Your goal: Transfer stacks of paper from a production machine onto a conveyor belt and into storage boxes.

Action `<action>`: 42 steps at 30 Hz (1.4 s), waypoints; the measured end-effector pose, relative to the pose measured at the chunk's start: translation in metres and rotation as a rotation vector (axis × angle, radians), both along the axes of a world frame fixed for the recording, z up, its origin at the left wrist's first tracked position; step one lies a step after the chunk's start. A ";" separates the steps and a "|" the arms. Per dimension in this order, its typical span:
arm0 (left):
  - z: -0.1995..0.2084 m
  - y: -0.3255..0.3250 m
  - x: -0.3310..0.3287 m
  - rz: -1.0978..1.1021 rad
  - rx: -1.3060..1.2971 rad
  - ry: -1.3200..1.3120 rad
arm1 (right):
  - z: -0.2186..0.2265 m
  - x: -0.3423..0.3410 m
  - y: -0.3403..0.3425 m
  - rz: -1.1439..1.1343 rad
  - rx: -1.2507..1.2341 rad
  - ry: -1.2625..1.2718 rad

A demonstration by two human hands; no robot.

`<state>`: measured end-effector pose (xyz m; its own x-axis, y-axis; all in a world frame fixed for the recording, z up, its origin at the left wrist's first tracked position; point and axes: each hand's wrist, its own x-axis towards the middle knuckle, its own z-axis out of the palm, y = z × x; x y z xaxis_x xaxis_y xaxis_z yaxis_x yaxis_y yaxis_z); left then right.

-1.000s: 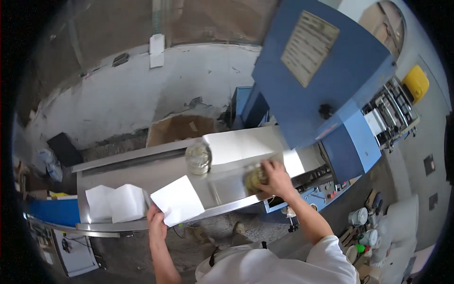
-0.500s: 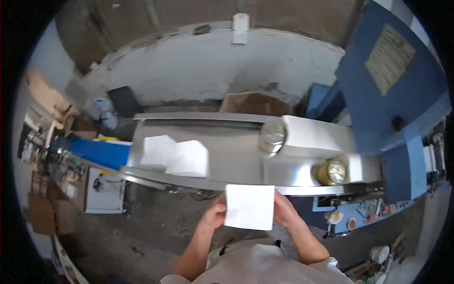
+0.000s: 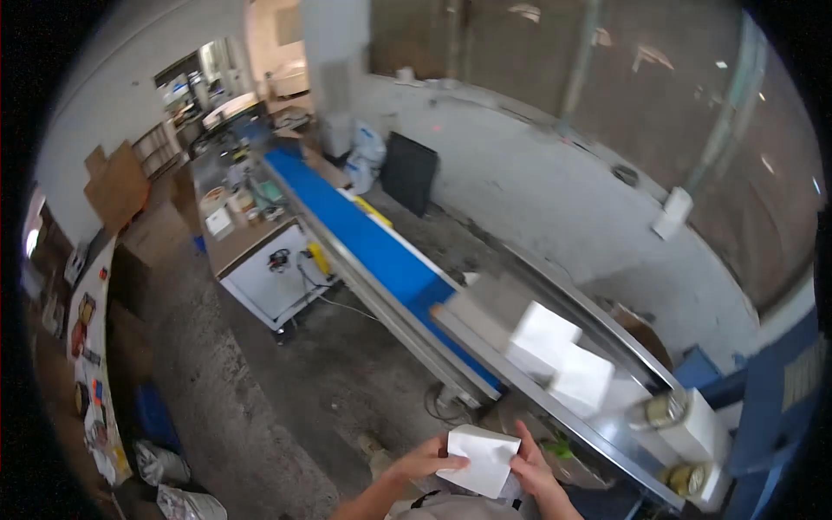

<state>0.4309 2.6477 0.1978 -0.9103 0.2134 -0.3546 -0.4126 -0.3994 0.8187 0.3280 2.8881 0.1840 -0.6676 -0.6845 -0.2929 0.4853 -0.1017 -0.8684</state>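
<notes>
In front of my body I hold a white, square carton (image 3: pixel 483 464) with both hands. My left hand (image 3: pixel 423 459) grips its left side, the thumb lying across the face. My right hand (image 3: pixel 536 472) holds the opposite side, thumb on the near corner and one finger sticking up past the edge. Most of the fingers behind the carton are hidden. Beyond my hands, two white boxes (image 3: pixel 542 334) sit side by side on a metal table (image 3: pixel 507 362). Farther right along it stand two round gold-coloured containers (image 3: pixel 666 410) beside white boxes (image 3: pixel 700 426).
A blue conveyor belt (image 3: pixel 364 234) runs from the metal table toward the far left. Beside it stands a white-sided bench (image 3: pixel 277 264) with tools and a cable. A blue machine cabinet (image 3: pixel 793 407) is at the right. Sacks (image 3: pixel 162 462) lie at lower left.
My view has swung to the left, bringing the blue belt and the left of the room into sight. The carton stays in both hands, now tilted, with my left thumb across its face.
</notes>
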 end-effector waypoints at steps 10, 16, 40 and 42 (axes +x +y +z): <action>-0.004 -0.324 0.075 0.436 -0.041 0.016 | 0.057 0.011 -0.390 0.131 0.174 -0.025; 0.012 -0.484 0.058 0.721 -0.156 -0.024 | 0.048 -0.029 -0.578 0.143 0.083 0.086; -0.096 -0.914 -0.002 0.587 -0.507 -0.998 | -0.214 -0.437 -1.470 -0.181 -0.010 -0.145; -0.126 -0.902 0.023 0.762 -0.423 -0.984 | -0.192 -0.425 -1.467 -0.332 0.198 -0.005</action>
<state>0.4543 1.7453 0.0715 -0.0762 -0.5261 -0.8470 -0.6912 -0.5843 0.4252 -0.0975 1.4206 -0.0080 -0.8413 -0.3616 -0.4018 0.4588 -0.0847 -0.8845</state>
